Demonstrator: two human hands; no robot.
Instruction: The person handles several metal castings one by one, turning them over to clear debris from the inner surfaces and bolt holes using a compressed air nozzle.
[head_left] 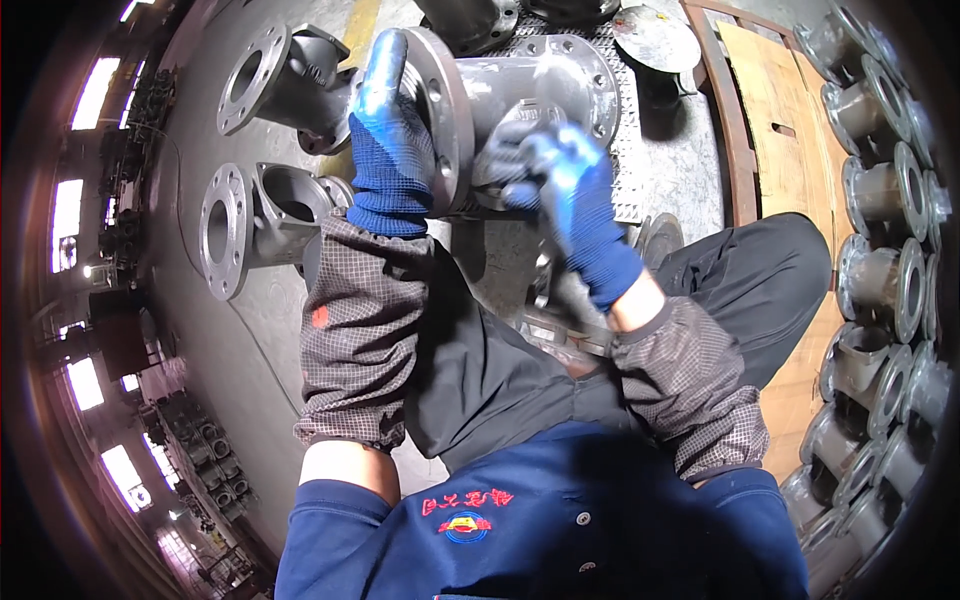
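Flanged fittings stand in rows along the right, beside a plywood panel edged by a rust-brown frame; many of their round bores face the person's side. At left, a casting sits on the grey floor, its square upper mouth open and dark inside, and another casting lies just beyond it.

The grey flanged pipe body lies in front of the person over a patterned metal plate. Its long axis runs left to right, with the wide flange at the left end and a bolt-holed one at the right.

The gloved left hand rests against the left flange, fingers pointing away, forearm nearly straight ahead; its grip is partly hidden. The right hand, blurred, has its fingers curled near the body's middle, forearm slanting forward and inward; I cannot tell what it grips.
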